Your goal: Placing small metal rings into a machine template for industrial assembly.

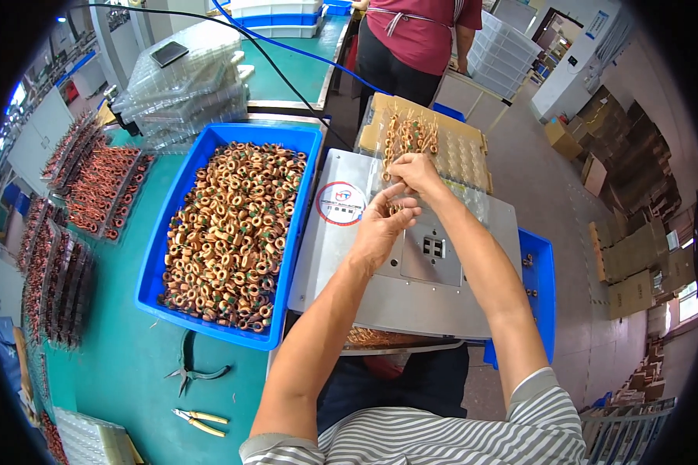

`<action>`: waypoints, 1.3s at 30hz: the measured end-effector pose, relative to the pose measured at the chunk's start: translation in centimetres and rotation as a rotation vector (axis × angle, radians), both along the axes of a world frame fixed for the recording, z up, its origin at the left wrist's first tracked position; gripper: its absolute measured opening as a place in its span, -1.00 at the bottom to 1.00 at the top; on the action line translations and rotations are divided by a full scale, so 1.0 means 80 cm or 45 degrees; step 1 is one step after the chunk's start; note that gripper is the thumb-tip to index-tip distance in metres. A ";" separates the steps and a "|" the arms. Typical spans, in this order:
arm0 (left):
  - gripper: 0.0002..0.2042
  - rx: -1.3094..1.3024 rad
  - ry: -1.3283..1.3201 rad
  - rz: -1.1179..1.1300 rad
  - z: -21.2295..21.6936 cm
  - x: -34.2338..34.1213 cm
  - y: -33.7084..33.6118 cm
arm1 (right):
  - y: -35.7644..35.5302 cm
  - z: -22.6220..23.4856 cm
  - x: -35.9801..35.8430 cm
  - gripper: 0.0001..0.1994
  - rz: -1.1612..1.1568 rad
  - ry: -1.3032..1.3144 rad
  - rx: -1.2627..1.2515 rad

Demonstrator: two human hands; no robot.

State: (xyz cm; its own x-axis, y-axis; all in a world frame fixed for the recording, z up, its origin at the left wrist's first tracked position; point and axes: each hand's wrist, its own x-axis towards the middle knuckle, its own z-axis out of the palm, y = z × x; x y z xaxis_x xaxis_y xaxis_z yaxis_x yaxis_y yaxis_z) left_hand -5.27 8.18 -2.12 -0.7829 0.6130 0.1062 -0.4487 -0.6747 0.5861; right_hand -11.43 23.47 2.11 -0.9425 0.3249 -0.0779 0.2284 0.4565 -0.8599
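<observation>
Head view: coil point(396, 203) pinched between left hand point(380, 232); right hand point(416, 172).

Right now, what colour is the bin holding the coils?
Blue bin, seen in the head view.

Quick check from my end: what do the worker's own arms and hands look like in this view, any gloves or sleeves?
No gloves: the left hand and right hand are bare, with no rings or watch visible. Forearms are uncovered too. Short sleeves of a grey-and-white striped shirt end above the elbows.

Bright even light — sharp, fisheye-bent edges
</observation>
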 end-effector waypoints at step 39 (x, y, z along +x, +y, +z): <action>-0.82 -0.270 -0.184 0.172 0.006 0.000 0.001 | 0.068 0.029 0.218 -0.86 0.529 0.104 0.863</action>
